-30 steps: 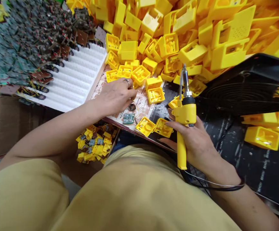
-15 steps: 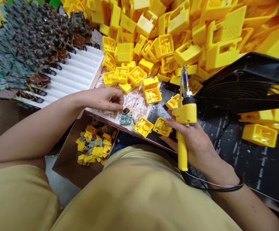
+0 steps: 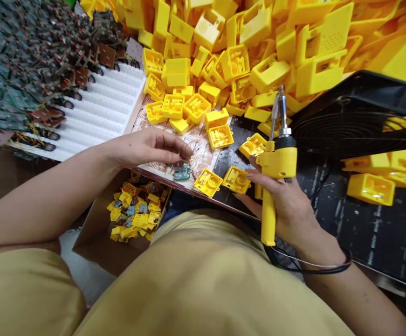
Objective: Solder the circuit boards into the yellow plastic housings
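Observation:
My right hand [image 3: 292, 203] is wrapped round the handle of a yellow soldering gun [image 3: 280, 162], its metal tip pointing up and away from me. The fingertips of that hand come close to a small open yellow housing [image 3: 237, 180]. Over a small green circuit board [image 3: 182, 172] with thin wires hovers my left hand [image 3: 148, 148], thumb and fingers apart and nothing visible in them. The board lies at the table's near edge, beside another open yellow housing [image 3: 208, 182]. A dark round part by the board is mostly hidden under the left fingers.
A big heap of yellow housings [image 3: 236, 63] fills the back. Many wired circuit boards [image 3: 49, 60] lie on a ribbed white tray [image 3: 101, 105] at left. A black fan [image 3: 360, 116] stands at right. Below the edge, a cardboard box [image 3: 94, 242] holds small yellow parts.
My left hand has let go of the dark round part and its wires, and its fingers have stretched out to the right. The soldering gun has shifted slightly right.

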The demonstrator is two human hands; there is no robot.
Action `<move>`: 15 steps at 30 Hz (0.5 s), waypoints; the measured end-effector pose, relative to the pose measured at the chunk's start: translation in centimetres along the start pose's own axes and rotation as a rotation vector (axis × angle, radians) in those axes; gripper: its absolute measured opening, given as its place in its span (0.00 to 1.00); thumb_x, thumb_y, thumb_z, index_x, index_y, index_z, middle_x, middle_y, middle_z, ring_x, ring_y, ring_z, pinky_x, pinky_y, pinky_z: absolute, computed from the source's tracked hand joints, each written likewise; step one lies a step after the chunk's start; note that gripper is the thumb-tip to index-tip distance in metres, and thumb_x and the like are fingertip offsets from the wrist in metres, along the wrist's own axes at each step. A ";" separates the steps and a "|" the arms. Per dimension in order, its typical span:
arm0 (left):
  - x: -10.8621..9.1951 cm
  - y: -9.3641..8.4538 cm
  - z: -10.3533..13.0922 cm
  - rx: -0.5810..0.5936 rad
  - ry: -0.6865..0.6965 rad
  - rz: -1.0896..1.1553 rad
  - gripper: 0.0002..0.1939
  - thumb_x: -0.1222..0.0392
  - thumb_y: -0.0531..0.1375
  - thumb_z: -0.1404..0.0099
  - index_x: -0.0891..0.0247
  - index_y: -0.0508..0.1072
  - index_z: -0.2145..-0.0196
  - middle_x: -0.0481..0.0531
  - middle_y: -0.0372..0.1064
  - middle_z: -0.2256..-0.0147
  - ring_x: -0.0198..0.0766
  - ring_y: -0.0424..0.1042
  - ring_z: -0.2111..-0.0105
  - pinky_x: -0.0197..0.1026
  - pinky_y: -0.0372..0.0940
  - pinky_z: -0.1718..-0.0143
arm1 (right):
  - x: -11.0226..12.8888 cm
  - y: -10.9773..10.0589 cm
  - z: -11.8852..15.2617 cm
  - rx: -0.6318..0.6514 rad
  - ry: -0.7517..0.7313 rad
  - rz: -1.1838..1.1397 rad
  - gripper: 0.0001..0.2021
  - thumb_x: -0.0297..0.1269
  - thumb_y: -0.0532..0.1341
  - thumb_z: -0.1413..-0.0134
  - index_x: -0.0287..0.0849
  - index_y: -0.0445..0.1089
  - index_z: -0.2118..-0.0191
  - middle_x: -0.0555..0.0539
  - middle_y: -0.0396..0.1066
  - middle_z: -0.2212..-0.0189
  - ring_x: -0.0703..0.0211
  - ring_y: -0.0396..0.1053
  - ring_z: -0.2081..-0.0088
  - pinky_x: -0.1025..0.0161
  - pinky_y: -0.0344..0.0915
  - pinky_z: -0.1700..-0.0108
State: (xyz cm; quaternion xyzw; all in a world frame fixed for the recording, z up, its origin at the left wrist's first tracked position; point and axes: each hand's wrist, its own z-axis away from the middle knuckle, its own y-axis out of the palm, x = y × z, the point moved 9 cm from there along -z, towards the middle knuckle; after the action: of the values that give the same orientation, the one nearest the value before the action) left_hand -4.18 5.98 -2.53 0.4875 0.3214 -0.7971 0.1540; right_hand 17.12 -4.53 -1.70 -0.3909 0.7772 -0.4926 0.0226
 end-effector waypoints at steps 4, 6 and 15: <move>-2.4 1.0 -0.9 -0.185 0.086 -0.262 0.10 0.58 0.61 0.37 0.64 0.80 0.63 0.51 0.79 0.68 0.35 0.76 0.68 0.37 0.69 0.64 | 0.4 0.0 -1.4 -0.079 0.021 0.036 0.27 0.33 0.67 0.41 0.50 0.60 0.39 0.48 0.76 0.56 0.53 0.77 0.56 0.50 0.73 0.45; -3.7 2.3 -1.7 -0.228 0.142 -0.487 0.11 0.59 0.59 0.34 0.63 0.81 0.62 0.51 0.80 0.67 0.36 0.77 0.67 0.38 0.68 0.62 | 0.8 0.2 -2.0 -0.071 -0.021 0.036 0.24 0.35 0.67 0.40 0.48 0.61 0.40 0.49 0.76 0.59 0.54 0.77 0.59 0.49 0.73 0.45; -4.7 5.5 -4.0 -0.225 0.219 -0.865 0.09 0.61 0.59 0.34 0.59 0.81 0.63 0.47 0.80 0.69 0.39 0.76 0.67 0.45 0.62 0.54 | 0.4 -5.8 0.5 -0.108 0.078 -0.032 0.12 0.33 0.68 0.42 0.49 0.74 0.53 0.57 0.71 0.78 0.64 0.69 0.79 0.66 0.69 0.69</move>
State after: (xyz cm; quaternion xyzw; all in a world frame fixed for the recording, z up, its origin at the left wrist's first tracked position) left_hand 3.90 4.19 -1.68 0.3701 0.5942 -0.6922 -0.1756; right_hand 20.49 -6.38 2.74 -0.3843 0.7967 -0.4650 -0.0367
